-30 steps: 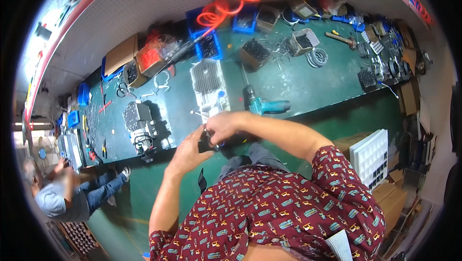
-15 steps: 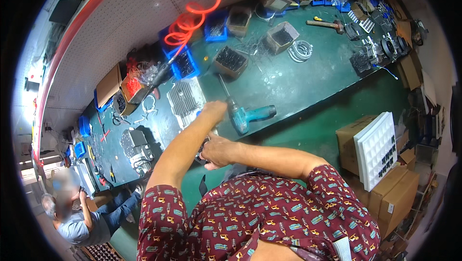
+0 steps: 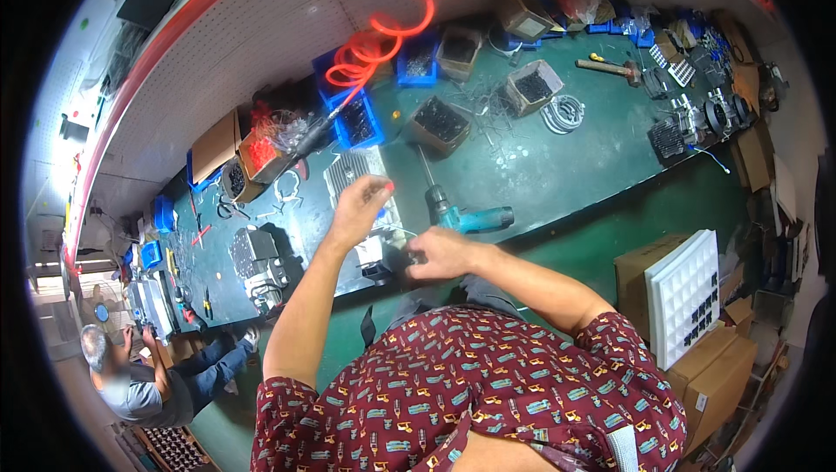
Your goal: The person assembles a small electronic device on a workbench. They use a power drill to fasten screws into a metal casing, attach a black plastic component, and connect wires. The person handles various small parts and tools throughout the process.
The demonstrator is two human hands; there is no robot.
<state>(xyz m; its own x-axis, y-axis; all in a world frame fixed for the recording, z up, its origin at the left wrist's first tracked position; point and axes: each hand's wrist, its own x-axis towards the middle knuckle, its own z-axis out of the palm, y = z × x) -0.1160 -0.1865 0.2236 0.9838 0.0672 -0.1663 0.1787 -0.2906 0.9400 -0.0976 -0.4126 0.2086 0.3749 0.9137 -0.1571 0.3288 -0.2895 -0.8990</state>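
My left hand is above the finned grey metal housing, its fingers closed on a small red piece at the tips. My right hand is lower and to the right, at the bench's front edge, with fingers curled; what they grip, if anything, is hidden. Between the hands sits a silver-and-black part, with a thin pale cable running toward my right hand. Just beyond that hand lies a teal cordless drill, its long bit pointing away from me.
Cardboard boxes of dark small parts and blue bins line the back. A coiled red air hose hangs over them. Another metal assembly stands at left, a hammer far right. A person sits at lower left.
My hands have drawn apart: the left moved left and up, the right moved right. The silver-and-black part between them now shows, as does the red piece. The view has shifted slightly.
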